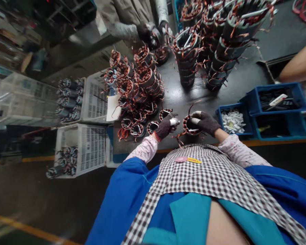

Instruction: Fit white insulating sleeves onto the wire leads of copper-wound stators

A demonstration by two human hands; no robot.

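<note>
A motor stator (185, 131), a ring core wound with copper wire, stands near the table's front edge, with loose wire ends sticking out. My right hand (206, 123), in a dark glove with pale fingertips, grips its right side, thumb and fingers at the rim. Just left of it is my left hand (167, 128), gloved likewise, its fingers drawn together in a pinch and apart from that stator. What they hold, if anything, is too small to make out. Behind and beside my left hand sit other single stators (137, 130).
Stacks of stators (185, 58) stand at the back, with more (148, 80) at the left. On the right are a blue bin of white pieces (232, 121) and blue bins of dark parts (280, 98). White crates (91, 143) flank the table. A co-worker's gloved hands (153, 35) handle a stator opposite.
</note>
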